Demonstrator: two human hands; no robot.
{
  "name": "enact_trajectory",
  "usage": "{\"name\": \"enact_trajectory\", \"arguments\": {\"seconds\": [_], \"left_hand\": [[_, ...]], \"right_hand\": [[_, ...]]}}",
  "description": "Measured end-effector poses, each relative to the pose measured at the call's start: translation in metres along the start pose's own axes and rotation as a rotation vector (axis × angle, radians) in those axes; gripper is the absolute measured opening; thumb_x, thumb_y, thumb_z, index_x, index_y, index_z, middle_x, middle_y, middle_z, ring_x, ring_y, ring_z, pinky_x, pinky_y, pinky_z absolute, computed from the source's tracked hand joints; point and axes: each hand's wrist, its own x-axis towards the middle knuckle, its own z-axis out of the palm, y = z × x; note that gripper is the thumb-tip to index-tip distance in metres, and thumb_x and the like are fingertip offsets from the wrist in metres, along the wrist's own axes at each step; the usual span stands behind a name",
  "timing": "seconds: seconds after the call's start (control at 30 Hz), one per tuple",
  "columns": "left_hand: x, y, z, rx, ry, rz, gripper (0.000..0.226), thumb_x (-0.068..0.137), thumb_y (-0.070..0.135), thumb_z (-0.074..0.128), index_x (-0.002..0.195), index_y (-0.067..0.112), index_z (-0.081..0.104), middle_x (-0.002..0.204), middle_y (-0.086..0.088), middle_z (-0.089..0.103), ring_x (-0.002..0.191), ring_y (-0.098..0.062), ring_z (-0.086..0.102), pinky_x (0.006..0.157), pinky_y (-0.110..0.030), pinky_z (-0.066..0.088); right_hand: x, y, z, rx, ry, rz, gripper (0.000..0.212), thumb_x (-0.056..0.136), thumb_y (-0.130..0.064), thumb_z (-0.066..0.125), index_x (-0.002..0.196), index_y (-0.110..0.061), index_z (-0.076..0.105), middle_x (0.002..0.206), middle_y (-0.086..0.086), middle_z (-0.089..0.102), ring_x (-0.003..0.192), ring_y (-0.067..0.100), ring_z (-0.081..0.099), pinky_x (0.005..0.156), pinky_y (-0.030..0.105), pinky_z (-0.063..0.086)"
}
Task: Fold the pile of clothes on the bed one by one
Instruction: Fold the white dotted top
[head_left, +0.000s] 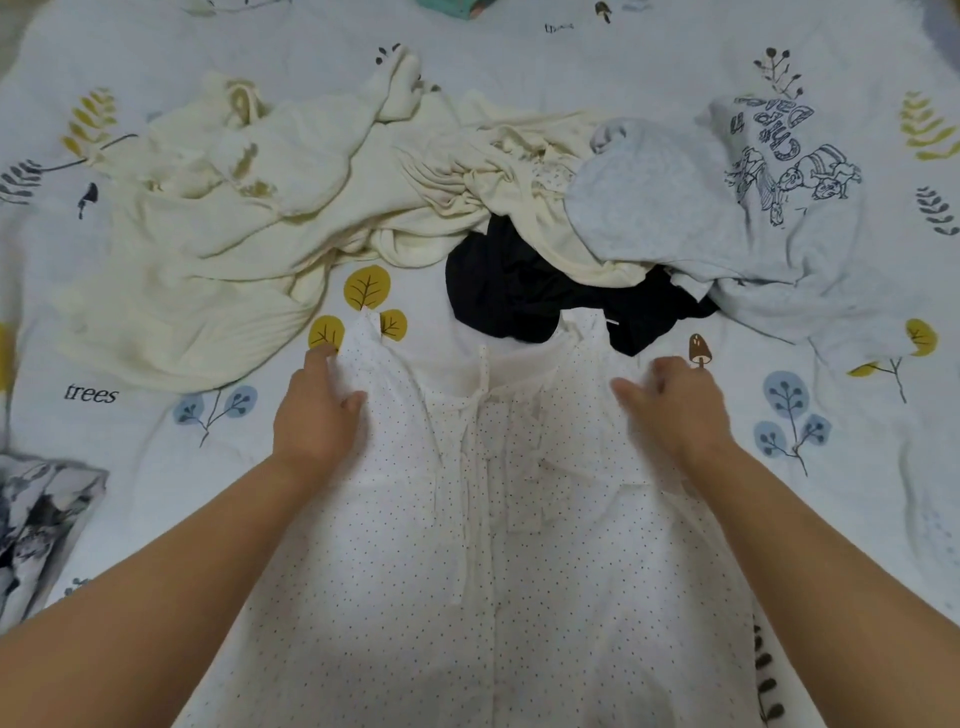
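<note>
Fingers (324, 358) of left hand (317, 415) & right hand (675, 410) are being curled onto the shoulder straps of the dotted white top (493, 545), being pinned flat on the bed (857, 493) nr the unfolded pile (415, 197), prob. so it's squared for folding.

White dotted garment (519, 571), leaf-print bedsheet (519, 47)

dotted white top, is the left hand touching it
Touching. The head view shows the left hand pinching the dotted white top at its shoulder edge.
</note>
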Motion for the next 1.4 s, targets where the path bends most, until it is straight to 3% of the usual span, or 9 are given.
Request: {"name": "enact_trajectory", "arguments": {"seconds": [0.1, 0.2, 0.3, 0.4, 0.53, 0.63, 0.97, 1.23, 1.4], "left_hand": [[0.005, 0.003, -0.002, 0.047, 0.035, 0.156, 0.042, 0.089, 0.001, 0.049, 0.129, 0.01, 0.041, 0.072, -0.002, 0.051, 0.072, -0.025, 0.048, 0.067, -0.031, 0.033], [0.015, 0.012, -0.009, 0.013, 0.252, 0.213, 0.032, 0.09, 0.0, 0.045, 0.121, 0.007, 0.05, 0.1, -0.012, 0.061, 0.088, -0.026, 0.053, 0.074, -0.026, 0.031], [0.027, 0.026, -0.013, -0.033, 0.389, 0.159, 0.032, 0.093, 0.005, 0.043, 0.124, 0.007, 0.05, 0.117, -0.017, 0.053, 0.102, -0.031, 0.052, 0.078, -0.025, 0.031], [0.02, 0.023, -0.003, 0.132, 0.411, 0.214, 0.05, 0.092, 0.014, 0.049, 0.139, 0.007, 0.036, 0.136, -0.023, 0.036, 0.118, -0.036, 0.042, 0.094, -0.039, 0.035], [0.0, -0.004, 0.023, 0.574, 0.01, 0.35, 0.061, 0.098, 0.04, 0.026, 0.15, 0.018, 0.0, 0.157, -0.013, -0.005, 0.144, -0.031, -0.005, 0.113, -0.053, -0.002], [0.0, -0.014, 0.024, 0.661, -0.243, 0.324, 0.06, 0.098, 0.045, 0.012, 0.148, 0.023, -0.013, 0.156, -0.005, -0.018, 0.143, -0.025, -0.016, 0.114, -0.051, -0.004], [-0.072, -0.034, -0.019, 0.37, -0.043, 0.365, 0.055, 0.081, 0.01, 0.059, 0.133, 0.002, 0.045, 0.141, -0.024, 0.039, 0.129, -0.041, 0.038, 0.103, -0.056, 0.034], [-0.145, -0.082, -0.043, 0.268, -0.115, -0.135, 0.037, 0.092, 0.023, 0.051, 0.122, 0.003, 0.042, 0.111, -0.019, 0.054, 0.095, -0.035, 0.053, 0.076, -0.039, 0.039], [-0.166, -0.098, -0.05, 0.299, -0.229, -0.104, 0.021, 0.087, 0.025, 0.058, 0.077, 0.011, 0.045, 0.079, -0.004, 0.054, 0.078, -0.024, 0.052, 0.061, -0.029, 0.031]], "right_hand": [[0.007, -0.011, 0.01, -0.053, -0.004, -0.122, 0.021, 0.089, -0.023, 0.054, 0.074, -0.01, 0.046, 0.071, 0.003, 0.046, 0.073, 0.024, 0.047, 0.056, 0.029, 0.033], [0.015, -0.025, -0.001, -0.003, 0.242, -0.184, 0.015, 0.096, -0.02, 0.046, 0.087, -0.008, 0.044, 0.072, 0.003, 0.045, 0.07, 0.022, 0.041, 0.062, 0.03, 0.027], [0.025, -0.037, -0.003, 0.091, 0.355, -0.182, 0.016, 0.097, -0.019, 0.044, 0.104, -0.005, 0.048, 0.089, 0.01, 0.054, 0.08, 0.025, 0.049, 0.067, 0.031, 0.031], [0.021, -0.036, 0.012, -0.015, 0.413, -0.226, 0.047, 0.093, -0.016, 0.049, 0.137, -0.006, 0.036, 0.133, 0.016, 0.045, 0.123, 0.03, 0.042, 0.097, 0.04, 0.035], [0.0, -0.013, 0.04, -0.504, 0.183, -0.415, 0.064, 0.097, -0.038, 0.035, 0.15, -0.015, 0.007, 0.157, 0.015, 0.002, 0.145, 0.029, 0.001, 0.114, 0.05, 0.009], [0.001, 0.0, 0.047, -0.661, -0.066, -0.379, 0.064, 0.097, -0.05, 0.017, 0.149, -0.021, -0.009, 0.157, 0.008, -0.016, 0.144, 0.024, -0.014, 0.115, 0.051, 0.0], [-0.094, 0.011, 0.018, -0.338, 0.054, -0.431, 0.052, 0.095, -0.014, 0.047, 0.144, -0.009, 0.032, 0.154, 0.019, 0.017, 0.143, 0.034, 0.016, 0.115, 0.048, 0.017], [-0.192, 0.066, 0.019, -0.355, -0.019, 0.071, 0.075, 0.093, -0.026, 0.048, 0.149, -0.02, 0.0, 0.156, 0.015, -0.003, 0.144, 0.033, 0.001, 0.114, 0.051, 0.01], [-0.223, 0.095, 0.031, -0.334, 0.042, 0.182, 0.036, 0.09, -0.018, 0.047, 0.125, -0.012, 0.04, 0.125, 0.012, 0.043, 0.111, 0.029, 0.046, 0.086, 0.041, 0.045]]}}
